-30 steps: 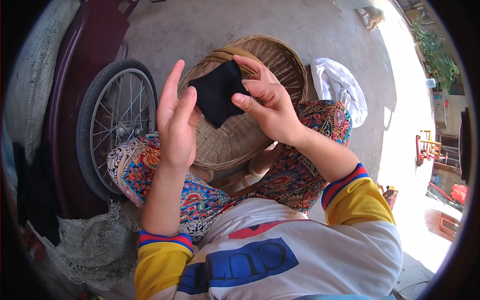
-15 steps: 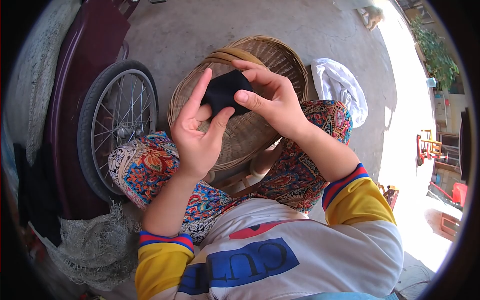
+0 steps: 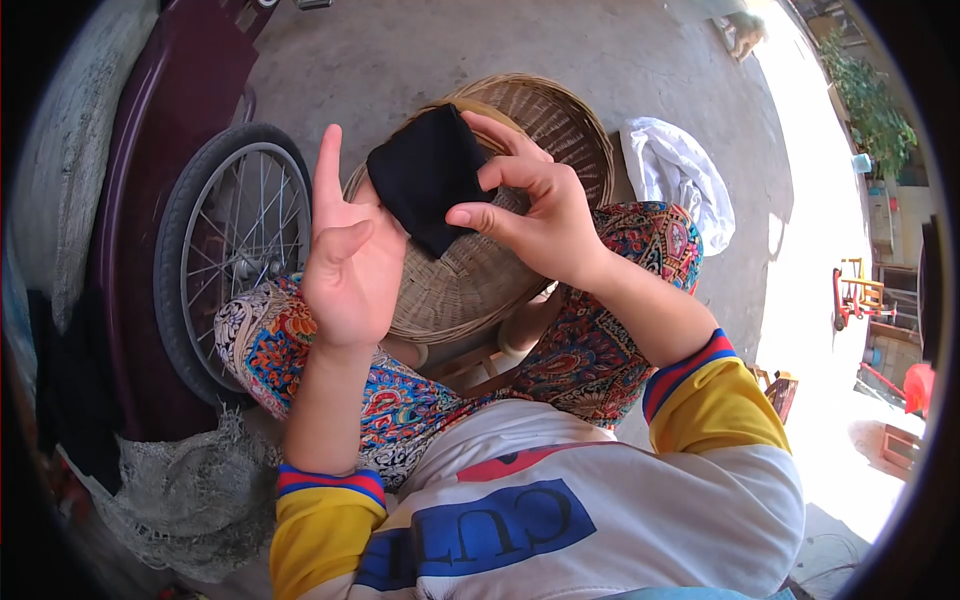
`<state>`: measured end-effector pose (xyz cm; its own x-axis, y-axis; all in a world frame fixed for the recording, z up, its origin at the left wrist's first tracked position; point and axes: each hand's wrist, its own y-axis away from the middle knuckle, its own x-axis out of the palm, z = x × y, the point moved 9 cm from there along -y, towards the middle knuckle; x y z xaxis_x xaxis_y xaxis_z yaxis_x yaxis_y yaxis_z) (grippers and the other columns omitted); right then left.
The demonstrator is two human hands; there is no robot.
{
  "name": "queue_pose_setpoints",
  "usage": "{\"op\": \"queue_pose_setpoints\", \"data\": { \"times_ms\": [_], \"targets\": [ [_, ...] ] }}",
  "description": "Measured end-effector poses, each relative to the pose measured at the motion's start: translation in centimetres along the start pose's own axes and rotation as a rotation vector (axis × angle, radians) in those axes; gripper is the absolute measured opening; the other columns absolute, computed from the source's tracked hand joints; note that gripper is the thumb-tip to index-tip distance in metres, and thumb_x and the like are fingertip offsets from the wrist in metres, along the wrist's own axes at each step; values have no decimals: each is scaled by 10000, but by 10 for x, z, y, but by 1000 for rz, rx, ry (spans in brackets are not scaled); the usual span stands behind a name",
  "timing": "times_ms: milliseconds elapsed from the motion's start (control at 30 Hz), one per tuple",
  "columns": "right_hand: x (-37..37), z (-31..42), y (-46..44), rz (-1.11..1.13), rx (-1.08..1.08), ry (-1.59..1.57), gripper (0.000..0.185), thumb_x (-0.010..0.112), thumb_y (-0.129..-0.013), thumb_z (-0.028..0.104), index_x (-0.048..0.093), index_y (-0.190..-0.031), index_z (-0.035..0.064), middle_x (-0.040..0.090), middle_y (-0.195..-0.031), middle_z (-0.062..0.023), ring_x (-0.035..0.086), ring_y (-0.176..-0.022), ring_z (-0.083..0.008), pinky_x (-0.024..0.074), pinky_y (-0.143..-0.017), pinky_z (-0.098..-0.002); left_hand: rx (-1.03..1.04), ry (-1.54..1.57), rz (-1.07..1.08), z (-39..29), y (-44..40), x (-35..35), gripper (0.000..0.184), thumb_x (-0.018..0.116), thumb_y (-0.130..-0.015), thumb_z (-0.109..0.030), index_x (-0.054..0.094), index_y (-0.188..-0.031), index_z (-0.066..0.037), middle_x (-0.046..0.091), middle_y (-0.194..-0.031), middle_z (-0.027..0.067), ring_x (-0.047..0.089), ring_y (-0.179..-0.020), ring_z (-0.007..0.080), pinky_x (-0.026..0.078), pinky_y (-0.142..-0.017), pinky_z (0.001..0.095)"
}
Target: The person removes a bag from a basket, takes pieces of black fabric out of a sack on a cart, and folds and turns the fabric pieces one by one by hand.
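A small folded black cloth, roughly square with a drooping lower corner, is held up above a wicker basket. At its right edge my right hand grips it, index finger along the top corner and thumb lower down. My left hand is at the cloth's left side, palm up, with thumb and index finger spread apart. Its other fingers pass behind the cloth, so I cannot see whether they touch it. The basket, with its thick handle partly hidden by the cloth, stands between my knees.
On the left is a spoked wheel beside a maroon vehicle panel. White cloth lies on the concrete floor right of the basket. A grey woven sack is at lower left. An animal is far off at upper right.
My left hand has moved left and opened away from the cloth's near edge. The cloth is spread wider and raised a little, staying in my right hand.
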<state>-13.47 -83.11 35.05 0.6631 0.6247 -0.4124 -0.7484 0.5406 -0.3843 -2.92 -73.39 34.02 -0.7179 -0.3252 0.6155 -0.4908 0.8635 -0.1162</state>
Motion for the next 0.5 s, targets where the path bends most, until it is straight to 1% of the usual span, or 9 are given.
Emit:
{"op": "queue_pose_setpoints", "data": {
  "times_ms": [67,133,167,233,300,333,400,467,500],
  "targets": [
    [1,3,-1,17,-29,129,384,797,-686,349,627,-779,18,640,-1049,-205,499,-1181,-344,347,-972,-426,-66,301,18,-2,-1,-7,943,576,-731,-248,38,-1469,-15,304,-1412,286,302,-1340,355,158,-1133,447],
    [13,-5,-1,186,71,203,333,802,-712,272,640,-847,14,532,-1265,-217,394,-1310,-299,271,-1061,-409,-91,338,5,1,-1,-12,938,586,-718,-249,75,-1465,-3,340,-1395,276,311,-1338,341,172,-1132,444],
    [14,-6,0,184,74,203,333,802,-712,272,640,-847,14,532,-1265,-217,394,-1310,-299,271,-1061,-409,-96,315,-8,5,0,-17,904,564,-740,-255,85,-1462,1,365,-1384,266,334,-1326,326,193,-1125,435],
    [5,-7,-1,24,101,-75,431,752,-737,422,632,-866,28,662,-970,-171,469,-1219,-375,289,-1057,-446,-101,293,-22,8,1,-19,870,541,-762,-261,95,-1460,5,390,-1373,255,358,-1315,311,215,-1118,426],
    [1,-2,-5,71,98,-95,427,757,-740,405,644,-888,21,664,-964,-158,457,-1239,-360,284,-1067,-442,-136,153,54,11,4,-9,739,443,-862,-286,116,-1456,9,429,-1350,232,409,-1280,278,267,-1093,407],
    [3,-2,-6,94,96,-105,425,760,-742,396,650,-899,17,665,-961,-152,451,-1249,-352,282,-1072,-441,-136,152,52,13,5,-6,739,443,-862,-286,116,-1456,9,429,-1350,232,409,-1280,278,267,-1093,407],
    [3,-3,-5,88,91,-121,387,761,-755,345,663,-921,9,664,-958,-144,457,-1250,-312,293,-1068,-431,-108,-139,36,18,9,2,602,320,-941,-253,122,-1458,-17,456,-1317,217,446,-1240,254,318,-1055,383],
    [4,-7,-2,60,88,-126,352,759,-767,302,669,-932,5,663,-957,-142,469,-1242,-279,306,-1058,-422,-94,-159,29,21,11,8,573,299,-971,-254,115,-1461,-19,437,-1333,197,440,-1241,232,316,-1052,372],
    [7,-14,-1,50,142,-307,307,753,-776,263,670,-917,4,659,-970,-140,466,-1239,-257,317,-1043,-418,-123,-212,-16,22,11,7,569,302,-975,-254,119,-1461,-21,427,-1342,190,436,-1243,229,314,-1051,373]
  ]
}}
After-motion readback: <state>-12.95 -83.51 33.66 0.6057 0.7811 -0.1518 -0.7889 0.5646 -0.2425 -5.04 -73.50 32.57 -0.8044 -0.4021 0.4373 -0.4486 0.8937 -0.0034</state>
